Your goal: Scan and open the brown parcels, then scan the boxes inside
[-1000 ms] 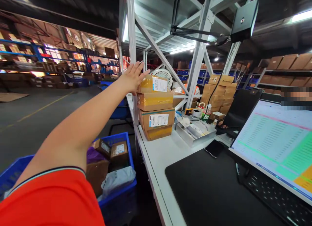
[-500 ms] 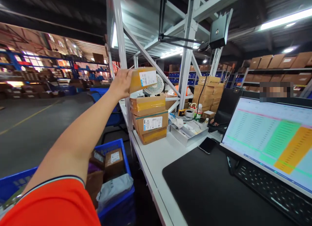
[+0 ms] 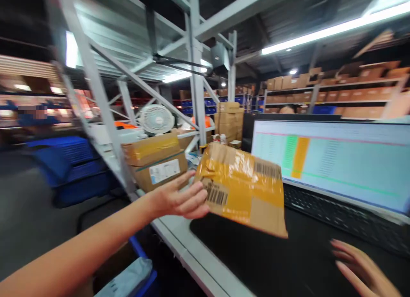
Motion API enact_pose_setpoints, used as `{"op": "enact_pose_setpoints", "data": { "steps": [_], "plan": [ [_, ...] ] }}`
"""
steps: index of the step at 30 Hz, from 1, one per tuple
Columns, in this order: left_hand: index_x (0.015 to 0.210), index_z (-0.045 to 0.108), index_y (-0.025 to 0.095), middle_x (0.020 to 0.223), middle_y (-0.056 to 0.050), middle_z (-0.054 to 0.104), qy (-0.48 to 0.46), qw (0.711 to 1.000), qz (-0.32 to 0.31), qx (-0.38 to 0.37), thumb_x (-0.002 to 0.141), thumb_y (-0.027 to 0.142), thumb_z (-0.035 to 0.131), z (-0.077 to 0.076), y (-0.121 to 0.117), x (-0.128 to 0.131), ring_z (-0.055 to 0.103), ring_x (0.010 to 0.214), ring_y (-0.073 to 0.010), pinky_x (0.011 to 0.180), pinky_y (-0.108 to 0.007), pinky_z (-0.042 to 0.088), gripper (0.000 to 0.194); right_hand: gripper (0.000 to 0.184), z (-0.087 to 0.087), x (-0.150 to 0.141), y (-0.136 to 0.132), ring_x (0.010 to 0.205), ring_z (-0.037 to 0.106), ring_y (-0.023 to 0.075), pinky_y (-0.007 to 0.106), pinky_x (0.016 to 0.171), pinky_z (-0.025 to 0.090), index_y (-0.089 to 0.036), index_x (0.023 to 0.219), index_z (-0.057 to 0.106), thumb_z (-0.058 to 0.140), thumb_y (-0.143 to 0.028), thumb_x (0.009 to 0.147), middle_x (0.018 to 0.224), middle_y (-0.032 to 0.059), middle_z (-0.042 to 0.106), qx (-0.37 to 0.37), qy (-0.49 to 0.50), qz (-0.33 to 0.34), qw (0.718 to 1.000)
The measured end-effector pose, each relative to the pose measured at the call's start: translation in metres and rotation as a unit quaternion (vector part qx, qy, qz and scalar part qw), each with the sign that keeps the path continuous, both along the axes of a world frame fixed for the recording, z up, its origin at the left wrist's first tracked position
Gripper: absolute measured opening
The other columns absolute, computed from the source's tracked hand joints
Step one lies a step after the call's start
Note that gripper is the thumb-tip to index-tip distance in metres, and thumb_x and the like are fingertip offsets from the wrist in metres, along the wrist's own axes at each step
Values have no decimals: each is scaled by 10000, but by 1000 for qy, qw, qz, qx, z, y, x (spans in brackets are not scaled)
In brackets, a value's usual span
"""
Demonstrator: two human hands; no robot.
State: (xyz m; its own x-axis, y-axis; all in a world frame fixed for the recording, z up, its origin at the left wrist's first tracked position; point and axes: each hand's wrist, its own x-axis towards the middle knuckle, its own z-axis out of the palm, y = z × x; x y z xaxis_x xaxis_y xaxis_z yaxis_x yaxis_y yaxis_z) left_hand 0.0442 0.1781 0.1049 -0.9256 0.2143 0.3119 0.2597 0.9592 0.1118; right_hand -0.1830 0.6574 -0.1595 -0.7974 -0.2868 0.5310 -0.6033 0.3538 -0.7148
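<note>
Lifted off the stack of boxes half a second ago, the taped parcel now hangs low over the black mat, in front of the monitor. Its left edge sits in the left hand, fingers wrapped under the near corner, so the box juts out to the right of the grip, tilted, with its barcode labels turned up, probably so they can be read. Low at the right edge, the right hand hovers over the mat with fingers spread, holding nothing.
</note>
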Motion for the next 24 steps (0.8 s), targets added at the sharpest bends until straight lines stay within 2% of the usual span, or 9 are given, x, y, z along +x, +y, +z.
{"op": "enact_pose_setpoints", "data": {
  "steps": [3, 6, 9, 11, 14, 16, 18, 21, 24],
  "plan": [
    [815, 722, 374, 893, 2, 754, -130, 983, -122, 48, 800, 345, 714, -49, 42, -38, 733, 1068, -277, 1208, -618, 295, 34, 753, 33, 46, -6, 1261, 610, 362, 540, 992, 563, -325, 1439, 473, 571, -772, 840, 1474, 176, 534, -82, -209, 162, 961],
    [870, 730, 383, 942, -1, 768, -194, 957, -209, 46, 836, 302, 679, -77, 75, -72, 729, 1087, -257, 1216, -598, 289, 102, 1021, 68, 75, -21, 1406, 471, 371, 553, 1062, 490, -288, 1541, 335, 580, -881, 747, 1608, 172, 372, -162, -296, 257, 906],
    [862, 726, 383, 1010, -6, 755, -186, 949, -255, 23, 890, 268, 604, -87, 100, -95, 706, 1142, -248, 1218, -615, 283, 171, 928, 87, 93, -23, 1341, 536, 386, 553, 1054, 485, -255, 1421, 493, 728, -768, 684, 1517, 163, 504, -248, -384, 254, 852],
    [902, 732, 368, 1144, -34, 723, -89, 963, -248, 50, 902, 231, 573, -92, 111, -104, 619, 1291, -266, 1228, -643, 259, 209, 824, 90, 99, -19, 1286, 581, 381, 551, 1068, 473, -240, 1352, 539, 764, -672, 686, 1419, 154, 599, -314, -414, 218, 826],
    [1320, 616, 337, 1495, -114, 514, 44, 960, -189, 199, 840, 249, 668, -106, 122, -108, 392, 1489, -327, 1245, -661, 230, 490, 858, 86, 104, -13, 1271, 583, 374, 557, 1094, 445, -245, 1378, 481, 803, -602, 667, 1366, 139, 630, -386, -394, 130, 824],
    [1554, 334, 312, 1612, -173, 348, -21, 917, -149, 371, 784, 409, 745, -121, 128, -109, 372, 1493, -378, 1198, -659, 335, 878, 940, 82, 107, -13, 1272, 575, 365, 555, 1098, 438, -266, 1423, 402, 846, -554, 646, 1378, 127, 612, -397, -362, 94, 838],
    [1596, 170, 305, 1624, -206, 324, -163, 817, -95, 545, 748, 618, 728, -138, 135, -110, 457, 1433, -400, 1096, -621, 473, 1063, 991, 77, 110, -20, 1283, 563, 351, 540, 1106, 431, -286, 1448, 334, 868, -522, 648, 1395, 118, 588, -388, -335, 95, 853],
    [1548, 233, 311, 1571, -172, 434, -239, 683, 11, 690, 723, 699, 723, -160, 149, -112, 580, 1325, -358, 990, -511, 564, 1035, 1006, 67, 115, -37, 1313, 538, 325, 506, 1129, 413, -292, 1462, 274, 864, -528, 682, 1432, 118, 544, -358, -304, 107, 877],
    [1459, 383, 314, 1495, -117, 535, -219, 648, 42, 728, 742, 582, 774, -171, 158, -113, 639, 1247, -309, 940, -437, 580, 860, 1064, 62, 111, -41, 1336, 517, 326, 516, 1152, 387, -260, 1504, 201, 804, -644, 716, 1469, 157, 498, -277, -293, 105, 909]
  ]
}}
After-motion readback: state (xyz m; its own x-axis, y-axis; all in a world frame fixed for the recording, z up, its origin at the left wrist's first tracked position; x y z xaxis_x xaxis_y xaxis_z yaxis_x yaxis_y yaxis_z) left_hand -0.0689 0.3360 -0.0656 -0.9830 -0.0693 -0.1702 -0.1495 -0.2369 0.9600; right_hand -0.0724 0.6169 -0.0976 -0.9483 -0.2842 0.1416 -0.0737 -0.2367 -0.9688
